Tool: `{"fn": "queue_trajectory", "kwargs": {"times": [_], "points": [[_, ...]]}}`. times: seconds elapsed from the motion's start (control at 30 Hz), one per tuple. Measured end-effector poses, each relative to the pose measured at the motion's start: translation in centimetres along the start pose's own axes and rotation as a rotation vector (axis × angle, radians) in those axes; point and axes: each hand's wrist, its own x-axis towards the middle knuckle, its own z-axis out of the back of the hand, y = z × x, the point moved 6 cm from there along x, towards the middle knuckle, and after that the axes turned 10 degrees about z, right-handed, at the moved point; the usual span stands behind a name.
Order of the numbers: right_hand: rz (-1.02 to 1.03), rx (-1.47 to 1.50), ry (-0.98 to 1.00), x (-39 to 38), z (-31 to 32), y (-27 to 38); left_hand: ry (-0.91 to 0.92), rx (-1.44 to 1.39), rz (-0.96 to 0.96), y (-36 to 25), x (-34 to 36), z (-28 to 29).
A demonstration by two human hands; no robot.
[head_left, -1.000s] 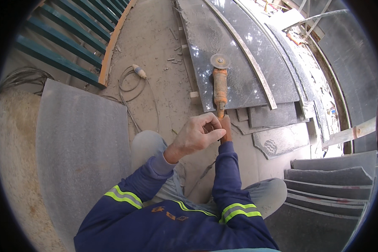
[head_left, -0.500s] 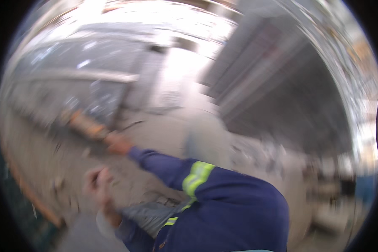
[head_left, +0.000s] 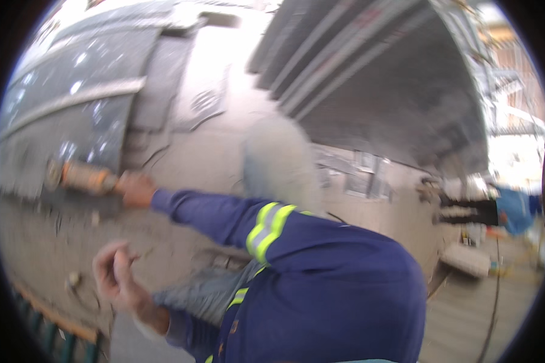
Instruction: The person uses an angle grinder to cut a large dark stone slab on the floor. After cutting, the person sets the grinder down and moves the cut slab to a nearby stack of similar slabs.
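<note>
My right arm, in a dark blue sleeve with a yellow-green reflective band, reaches to the left. My right hand (head_left: 136, 189) is closed around the rear end of an orange angle grinder (head_left: 86, 177). The grinder's round head lies at its far left end, beside the lower edge of a shiny grey slab (head_left: 97, 112). Nearer to me, my left hand (head_left: 122, 279) is raised with curled fingers and the thumb against them, apart from the grinder. A small thin thing may be at its fingertips, too blurred to name.
Large dark slabs (head_left: 393, 97) lean in a row at the upper right. Broken grey pieces (head_left: 363, 181) lie below them. At the right stands another person in a blue top (head_left: 515, 210). A green rack with an orange-brown edge (head_left: 54, 311) is at the lower left.
The view has swung, so slabs and hands sit further left in the picture, and blur has lessened. The angle grinder stays in my right hand. The other person shows more fully.
</note>
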Motion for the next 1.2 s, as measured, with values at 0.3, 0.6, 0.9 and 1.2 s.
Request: {"fn": "queue_trajectory", "kwargs": {"times": [0.3,0.6,0.9,1.2], "points": [[-0.055,0.042,0.232,0.0,3.8,0.8,-0.030,-0.110,0.120,-2.1,-0.6,0.5],[-0.105,0.000,0.344,0.3,4.4,1.2,-0.007,-0.175,0.167,-1.4,-1.0,0.4],[-0.072,0.014,0.363,1.3,5.2,1.2,-0.005,-0.154,0.246,-1.2,0.2,0.8],[-0.190,0.030,0.462,-0.2,6.2,2.1,-0.066,-0.160,0.525,-2.1,0.3,-1.1]]}}
